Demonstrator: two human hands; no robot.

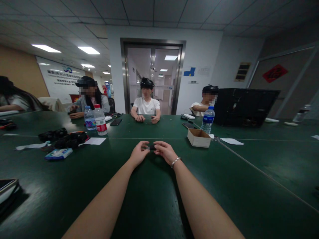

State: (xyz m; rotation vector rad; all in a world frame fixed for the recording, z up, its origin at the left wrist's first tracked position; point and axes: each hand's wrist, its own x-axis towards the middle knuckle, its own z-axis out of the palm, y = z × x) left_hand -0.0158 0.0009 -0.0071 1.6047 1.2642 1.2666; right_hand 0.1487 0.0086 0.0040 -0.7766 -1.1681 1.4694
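Over the green table (149,189), my left hand (140,153) and my right hand (165,152) face each other with a small dark object (152,147) between them. It is short and black, with a paler left end; its kind is too small to make out. Left-hand fingertips pinch the pale end, and right-hand fingers close round the black end. A silvery bracelet (175,162) circles my right wrist.
Right of my hands stands an open cardboard box (198,141), with a water bottle (208,120) behind. Two bottles (100,121), black straps (71,140) and a tissue pack (58,154) are on the left. A person (146,105) sits opposite; others sit on both sides.
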